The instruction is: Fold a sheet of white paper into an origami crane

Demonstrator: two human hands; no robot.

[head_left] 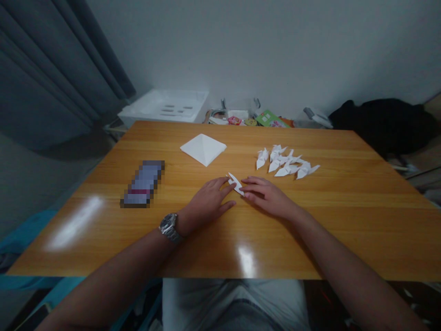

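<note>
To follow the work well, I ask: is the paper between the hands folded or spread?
Folded. Between the left hand and right hand, the paper is a narrow, pointed strip, slimmer than the diamond-shaped sheet behind.

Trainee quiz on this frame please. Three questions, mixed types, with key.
1. Multiple choice: where is the wristwatch worn? A) right wrist B) left wrist C) neither wrist
2. True or false: the left hand and the right hand both touch the small folded paper.
3. Fill in: from the person's viewpoint, the group of folded paper figures lies to the ____ of the diamond-shaped white paper.

Key: 1. B; 2. True; 3. right
</note>
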